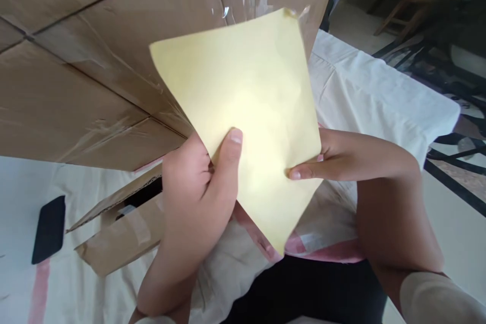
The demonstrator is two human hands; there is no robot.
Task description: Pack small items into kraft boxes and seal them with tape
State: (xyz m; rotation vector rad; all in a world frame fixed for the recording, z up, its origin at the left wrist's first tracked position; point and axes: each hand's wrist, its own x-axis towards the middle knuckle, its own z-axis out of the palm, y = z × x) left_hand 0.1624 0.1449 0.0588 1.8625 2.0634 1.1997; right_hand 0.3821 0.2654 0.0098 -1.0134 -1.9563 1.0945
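Observation:
A pale yellow square sheet of paper [250, 111] is held up in front of me, turned like a diamond with one corner pointing down. My left hand [197, 197] grips its left lower edge, thumb pressed on the front. My right hand [334, 159] pinches the right lower edge, thumb on the front and fingers behind the sheet. Both hands are closed on the paper above the table.
Large taped cardboard boxes [87, 61] fill the upper left. A smaller flattened cardboard box [121, 228] and a black phone [48, 229] lie on the white tablecloth [379, 96]. Wooden and metal furniture [410, 5] stands at the upper right.

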